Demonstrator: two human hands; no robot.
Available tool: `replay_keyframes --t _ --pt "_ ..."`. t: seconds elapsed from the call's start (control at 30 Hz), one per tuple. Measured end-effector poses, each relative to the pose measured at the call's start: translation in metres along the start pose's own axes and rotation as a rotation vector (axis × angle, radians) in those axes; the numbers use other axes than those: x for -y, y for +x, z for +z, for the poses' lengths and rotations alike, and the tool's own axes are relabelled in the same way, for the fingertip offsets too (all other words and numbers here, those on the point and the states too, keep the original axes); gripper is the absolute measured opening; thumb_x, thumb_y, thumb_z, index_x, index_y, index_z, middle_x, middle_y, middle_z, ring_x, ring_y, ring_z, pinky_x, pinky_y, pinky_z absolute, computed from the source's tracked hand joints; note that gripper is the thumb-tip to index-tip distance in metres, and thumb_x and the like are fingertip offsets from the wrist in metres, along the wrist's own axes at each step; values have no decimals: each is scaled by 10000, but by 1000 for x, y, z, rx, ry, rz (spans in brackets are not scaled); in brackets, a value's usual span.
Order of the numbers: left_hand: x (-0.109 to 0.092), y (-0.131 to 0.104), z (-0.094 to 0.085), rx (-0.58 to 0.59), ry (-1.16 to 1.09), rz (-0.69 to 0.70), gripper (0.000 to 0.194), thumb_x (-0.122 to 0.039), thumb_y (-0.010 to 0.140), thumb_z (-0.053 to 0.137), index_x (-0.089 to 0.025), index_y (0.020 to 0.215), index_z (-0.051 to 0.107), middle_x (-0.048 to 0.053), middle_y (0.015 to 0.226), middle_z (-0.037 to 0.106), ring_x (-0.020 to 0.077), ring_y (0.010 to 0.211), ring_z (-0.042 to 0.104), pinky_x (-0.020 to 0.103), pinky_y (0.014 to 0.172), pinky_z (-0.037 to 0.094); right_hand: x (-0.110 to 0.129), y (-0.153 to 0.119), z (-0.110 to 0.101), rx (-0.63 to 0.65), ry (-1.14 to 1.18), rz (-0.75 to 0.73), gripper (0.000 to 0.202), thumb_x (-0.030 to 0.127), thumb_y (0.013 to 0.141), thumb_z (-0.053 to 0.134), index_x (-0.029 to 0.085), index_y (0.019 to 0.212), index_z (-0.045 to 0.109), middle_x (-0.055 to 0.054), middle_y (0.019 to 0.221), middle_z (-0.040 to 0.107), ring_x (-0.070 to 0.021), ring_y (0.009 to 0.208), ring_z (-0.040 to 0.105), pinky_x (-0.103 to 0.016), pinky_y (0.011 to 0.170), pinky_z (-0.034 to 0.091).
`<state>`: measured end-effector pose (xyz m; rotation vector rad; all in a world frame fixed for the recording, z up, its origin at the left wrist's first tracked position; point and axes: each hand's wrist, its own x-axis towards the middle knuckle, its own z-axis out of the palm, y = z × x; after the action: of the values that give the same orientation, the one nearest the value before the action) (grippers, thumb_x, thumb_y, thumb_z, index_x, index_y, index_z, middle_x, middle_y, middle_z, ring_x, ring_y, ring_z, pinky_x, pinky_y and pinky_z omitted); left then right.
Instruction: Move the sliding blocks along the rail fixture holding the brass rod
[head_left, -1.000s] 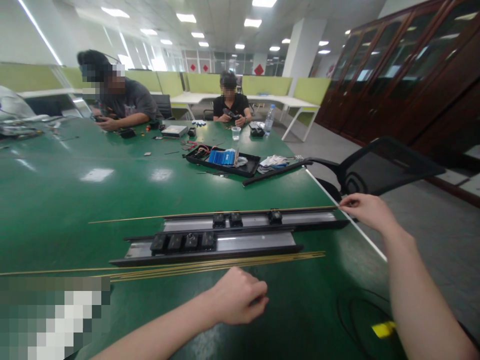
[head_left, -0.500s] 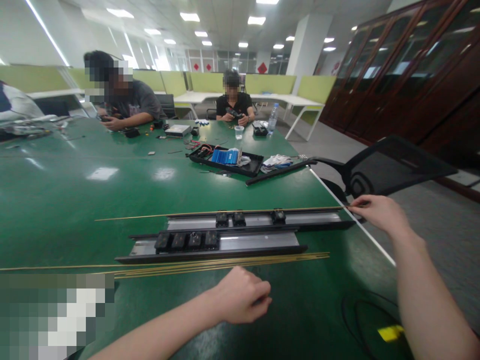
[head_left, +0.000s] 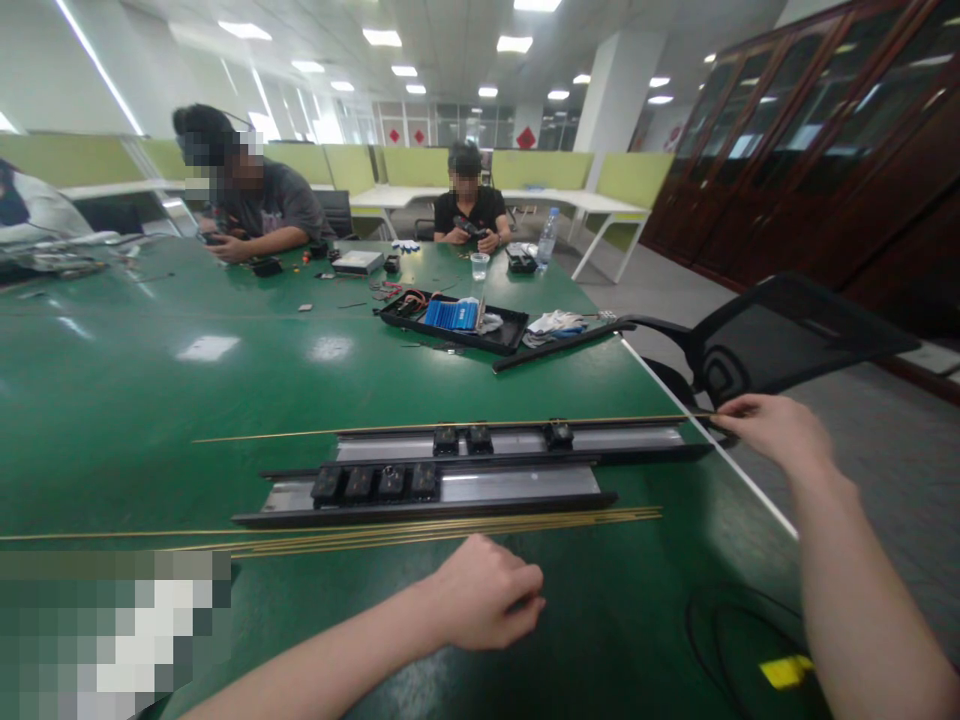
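Note:
At the table's right edge my right hand [head_left: 780, 432] pinches the right end of a thin brass-coloured rod [head_left: 510, 424]. The rod stretches left along the back edge of the farther metal channel [head_left: 517, 440], its free end past the channel. Three black blocks [head_left: 478, 438] sit in that channel. In front of it lies a shorter channel [head_left: 525, 480] with several black blocks [head_left: 391, 482] grouped at its left. My left hand [head_left: 491, 592] rests closed on the table, with nothing seen in it. Just beyond it lie several more rods [head_left: 450, 530].
Farther back stand a black tray [head_left: 495, 335] with a blue part, white gloves [head_left: 556, 328] and a dark bar [head_left: 555, 348]. An office chair [head_left: 787, 320] is at the right edge. A black cable [head_left: 705, 650] lies at the lower right. People sit across the green table [head_left: 247, 380].
My right hand has shifted slightly to the right along the rod's end. The rod, the channels and my left hand look the same; the view has moved a little.

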<state>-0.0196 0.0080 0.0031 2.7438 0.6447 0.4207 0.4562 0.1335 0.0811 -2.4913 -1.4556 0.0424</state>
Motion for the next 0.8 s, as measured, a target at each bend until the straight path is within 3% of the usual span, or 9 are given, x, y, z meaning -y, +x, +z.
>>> replay_keyframes --t 0.4,0.8 --pt "-1 -1 0 -1 6 4 208 -265 922 581 -210 754 472 -23 660 649 130 574 602 295 509 251 -1 -3 -3 -29 -51 63 442 628 704 648 295 962 782 -138 1056 761 -312 810 628 -409 619 415" --pt "1 -1 0 -10 -2 3 204 -273 921 585 -212 757 479 -29 667 654 131 573 609 297 507 258 -2 0 0 -44 -114 145 437 624 734 625 329 1020 775 -96 1117 756 -331 916 664 -400 640 454"
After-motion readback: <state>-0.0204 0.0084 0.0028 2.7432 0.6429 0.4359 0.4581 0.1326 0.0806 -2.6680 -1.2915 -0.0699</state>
